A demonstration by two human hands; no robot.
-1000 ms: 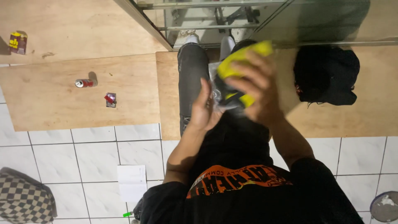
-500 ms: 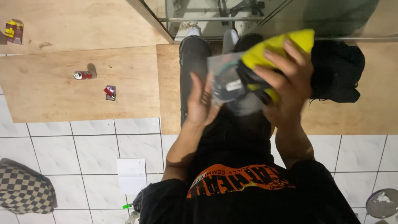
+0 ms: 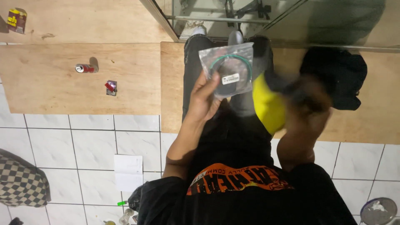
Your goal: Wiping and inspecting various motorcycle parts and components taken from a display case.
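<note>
The left hand (image 3: 206,98) pinches a clear bag (image 3: 227,68) upright; beside the bag, the blurred right hand (image 3: 308,104) grips a yellow-black object (image 3: 268,106), its shape unclear.

Below you the floor (image 3: 75,137) is white tile, with wooden boards (image 3: 62,79) laid across its far part. On the left board you have a small red can (image 3: 84,68) lying on its side and, near it, a small red wrapper (image 3: 111,87). A white sheet of paper (image 3: 128,172) lies on the tiles, a checkered cushion (image 3: 21,183) at far left.
</note>
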